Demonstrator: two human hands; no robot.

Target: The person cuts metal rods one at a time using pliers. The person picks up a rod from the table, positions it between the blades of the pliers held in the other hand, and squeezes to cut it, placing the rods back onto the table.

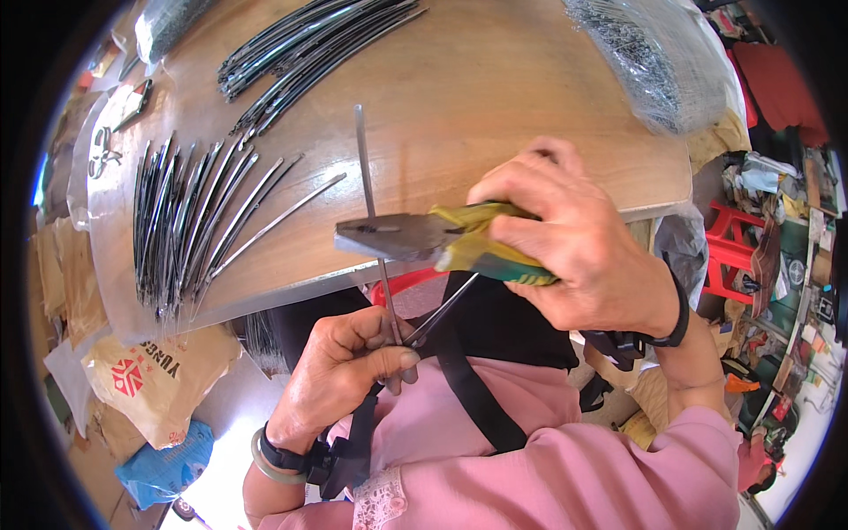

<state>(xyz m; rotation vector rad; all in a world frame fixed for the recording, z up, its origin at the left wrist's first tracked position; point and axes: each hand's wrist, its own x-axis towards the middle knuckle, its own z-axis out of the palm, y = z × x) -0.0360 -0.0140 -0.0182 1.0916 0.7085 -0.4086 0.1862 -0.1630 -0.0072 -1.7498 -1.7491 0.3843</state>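
My right hand is closed around a pair of combination pliers with yellow and green handles. The pliers' dark jaws lie across a thin metal rod that stands up past them; I cannot tell whether they grip it or only overlap it. Lower down, my left hand pinches the rod's lower end between thumb and fingers. Another thin rod slants up to the right from the same pinch. Both hands are over the table's near edge and my lap.
On the wooden table lie a fanned pile of thin dark rods and a thicker bundle. A clear plastic bag of thin metal pieces is at the far right. Small scissors lie left. A red stool stands right.
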